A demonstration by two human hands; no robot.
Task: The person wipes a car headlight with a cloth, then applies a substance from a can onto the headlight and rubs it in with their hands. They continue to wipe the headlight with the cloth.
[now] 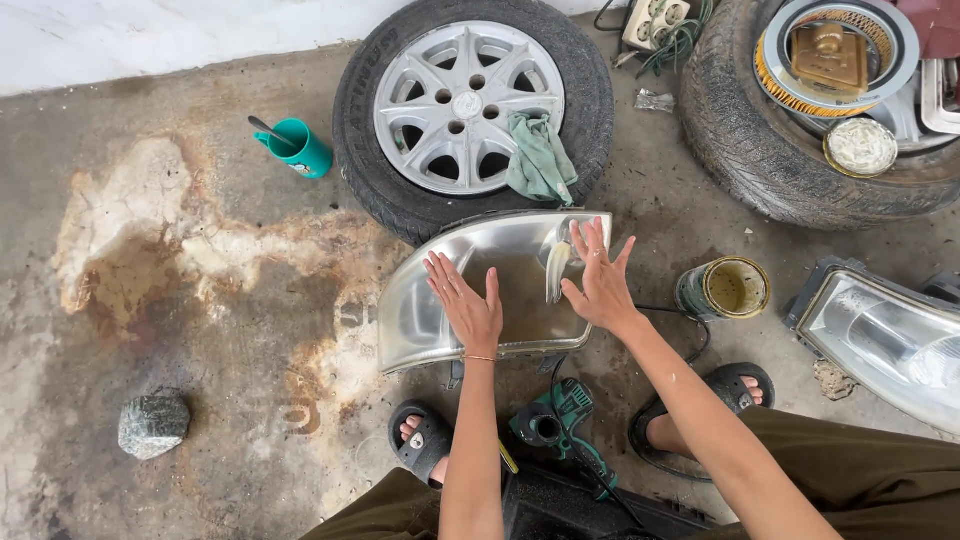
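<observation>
**Apprentice:** Looking down, I am seeing both palms pressing flat on the large clear plastic car headlight lens with the silver reflector (470,290), which is leaning at the centre of the concrete floor (200,300) against the black tyre with the silver alloy wheel (470,105) at twelve o'clock.

**Mechanic:** Right. The left hand (468,305) is lying near the lens's middle, fingers spread and released, grasping nothing. The right hand (598,280) is resting toward the three o'clock end, fingers likewise splayed and gripping nothing.

**Apprentice:** How am I doing this well?

**Mechanic:** I am judging this as rubbing or feeling the lens surface. Keeping the palms flat and the pressure even is what matters, since the lens is only propped and could be sliding off the tyre. Bracing it with one hand while the other is moving would be steadier.

**Apprentice:** And the surroundings?

**Mechanic:** A crumpled green cloth (540,158) is hanging on the wheel at one o'clock of your hands. A round green-and-yellow tin, open (727,288), is sitting at three o'clock, just beside the right wrist. A second clear headlight (890,335) is lying further at three o'clock, well apart. A green power tool (555,420) is waiting at six o'clock between your black sandals (425,440). A teal plastic cup with a dark handle sticking out (298,147) is standing at ten o'clock, and a grey stone (153,424) is sitting at eight o'clock.
</observation>
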